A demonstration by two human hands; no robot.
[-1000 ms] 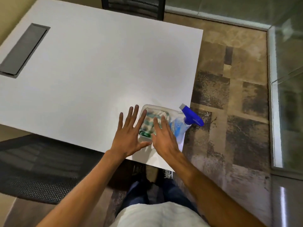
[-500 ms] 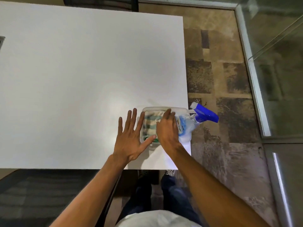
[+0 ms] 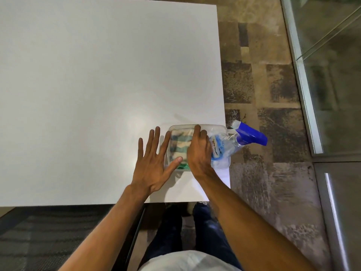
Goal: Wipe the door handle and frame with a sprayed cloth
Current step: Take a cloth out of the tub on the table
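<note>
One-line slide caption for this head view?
Right hand reaches into clear tub of cloths and spray bottle; left hand flat beside.

An office meeting room: large white table (image 3: pixel 97 85), mesh chair (image 3: pixel 48 237), patterned carpet tiles (image 3: pixel 263 94), glass partition (image 3: pixel 332 65).

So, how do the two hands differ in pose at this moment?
The left hand lies flat and spread on the white table, beside the clear container; the right hand reaches into it. The left thumb touches the container's wall; the right fingers curl over the striped cloth. Both are bare.
</note>
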